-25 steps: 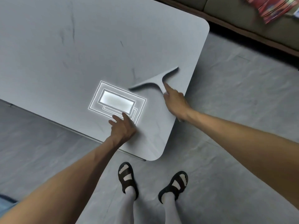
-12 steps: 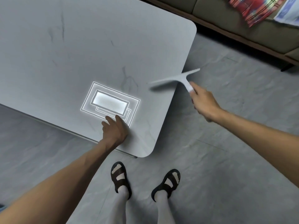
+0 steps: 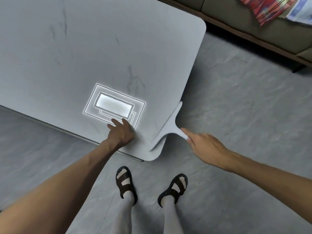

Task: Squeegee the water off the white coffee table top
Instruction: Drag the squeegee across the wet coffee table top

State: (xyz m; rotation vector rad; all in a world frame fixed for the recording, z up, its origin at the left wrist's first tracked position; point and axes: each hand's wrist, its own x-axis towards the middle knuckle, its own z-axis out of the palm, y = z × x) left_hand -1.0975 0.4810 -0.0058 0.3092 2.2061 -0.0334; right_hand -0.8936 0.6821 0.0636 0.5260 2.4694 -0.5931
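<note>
The right hand (image 3: 205,146) holds the squeegee (image 3: 168,128) by its short handle. Its fingers (image 3: 187,135) are closed around the end of the handle, and one finger points along it toward the blade. Just past the fingers the handle joins the long white blade. The blade is tilted and lies along the edge of the table (image 3: 101,48), near the rounded corner closest to the person. One end of the blade reaches toward that corner and the other end sticks up past the table edge over the floor (image 3: 236,98). I cannot tell if the blade is pressing on the top or just above it.

The left hand (image 3: 120,133) is flat on the table, beside the squeegee but not touching it. Its fingers (image 3: 115,123) are spread a little and hold nothing. The fingertips touch the edge of a bright white shape of boxes inside boxes (image 3: 114,105) that glows on the table top.

Farther out from the fingers the table top is pale grey-white with thin dark lines in it. No water drops can be made out on it.

Below the hands are two feet in dark sandals (image 3: 125,183) and pale socks on the grey floor. Far from the right fingers, at the top, is a brown sofa (image 3: 236,17) with a striped red cloth (image 3: 263,9) on it.
</note>
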